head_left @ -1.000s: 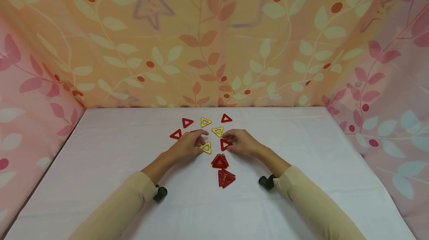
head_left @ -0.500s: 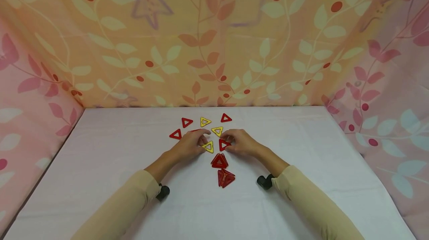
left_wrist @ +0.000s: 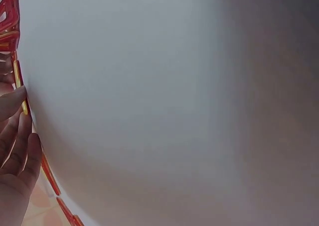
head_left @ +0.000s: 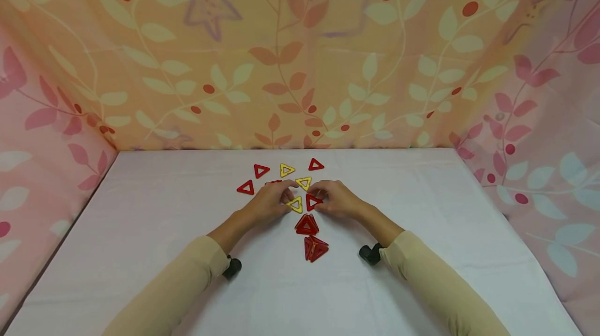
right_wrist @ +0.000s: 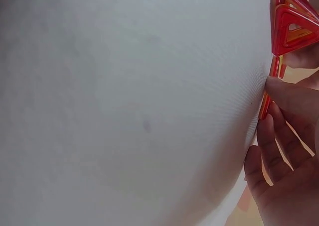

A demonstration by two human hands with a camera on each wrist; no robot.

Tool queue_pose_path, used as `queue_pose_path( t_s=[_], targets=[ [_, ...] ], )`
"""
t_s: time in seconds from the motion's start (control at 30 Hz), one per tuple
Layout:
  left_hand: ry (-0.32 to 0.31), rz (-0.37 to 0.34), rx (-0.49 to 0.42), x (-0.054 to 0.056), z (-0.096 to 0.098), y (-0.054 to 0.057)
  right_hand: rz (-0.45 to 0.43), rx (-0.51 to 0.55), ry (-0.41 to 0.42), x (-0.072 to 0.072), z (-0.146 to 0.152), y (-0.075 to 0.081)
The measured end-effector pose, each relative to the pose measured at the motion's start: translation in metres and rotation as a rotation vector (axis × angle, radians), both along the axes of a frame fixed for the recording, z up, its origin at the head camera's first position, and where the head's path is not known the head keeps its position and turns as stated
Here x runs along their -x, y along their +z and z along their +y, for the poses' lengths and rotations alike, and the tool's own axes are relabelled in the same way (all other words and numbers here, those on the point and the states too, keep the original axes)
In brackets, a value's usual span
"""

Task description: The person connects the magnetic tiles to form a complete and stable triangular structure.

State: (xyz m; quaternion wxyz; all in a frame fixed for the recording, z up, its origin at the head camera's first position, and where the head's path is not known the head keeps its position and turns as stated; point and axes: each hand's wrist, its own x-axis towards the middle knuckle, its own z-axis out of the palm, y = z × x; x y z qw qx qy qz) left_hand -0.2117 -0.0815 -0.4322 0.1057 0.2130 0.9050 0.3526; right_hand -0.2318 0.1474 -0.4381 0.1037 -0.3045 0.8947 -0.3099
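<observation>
Thumb and fingers of my left hand pinch a yellow triangular frame tile, seen edge-on in the left wrist view. My right hand pinches a red triangular frame tile by its right side. The two tiles lie close together, with a narrow gap between them. Just in front of them stands a red pyramid of triangle tiles, and a second red pyramid is nearer me. In the right wrist view the red tile shows edge-on beside the red pyramid.
Beyond the hands lie loose tiles: a yellow triangle, another yellow triangle, and red triangles around them. One red tile is mostly hidden behind my left hand. A white cloth covers the table; patterned curtains surround it.
My left hand has slid right, bringing the yellow triangle tile nearer the red one. The right hand has shifted only slightly left with its tile. The pyramids stay in place.
</observation>
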Motion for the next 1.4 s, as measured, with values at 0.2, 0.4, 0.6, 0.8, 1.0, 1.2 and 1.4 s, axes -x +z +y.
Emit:
queue_pose_path(
  t_s=[0.2, 0.4, 0.6, 0.8, 1.0, 1.2, 1.4],
  targets=[
    [-0.021, 0.006, -0.013, 0.002, 0.006, -0.001, 0.005, 0.004, 0.012, 0.001, 0.0, -0.001],
    [-0.013, 0.009, 0.008, 0.003, 0.008, -0.003, 0.01, 0.002, 0.011, 0.002, 0.0, -0.003],
    [0.0, -0.005, 0.005, 0.001, 0.009, -0.004, 0.005, -0.005, 0.003, 0.002, 0.0, -0.005],
    [0.002, -0.008, -0.002, 0.0, 0.009, -0.002, 0.007, -0.016, -0.001, 0.001, 0.0, -0.004],
    [0.005, -0.001, 0.001, -0.002, 0.01, 0.0, 0.025, -0.011, 0.012, 0.001, 0.001, -0.003],
    [0.006, 0.002, 0.003, -0.002, 0.011, 0.0, 0.015, 0.005, 0.035, 0.0, 0.001, -0.002],
    [0.007, 0.016, 0.003, -0.003, 0.013, -0.001, -0.01, 0.007, 0.028, -0.002, 0.0, -0.001]
  ],
)
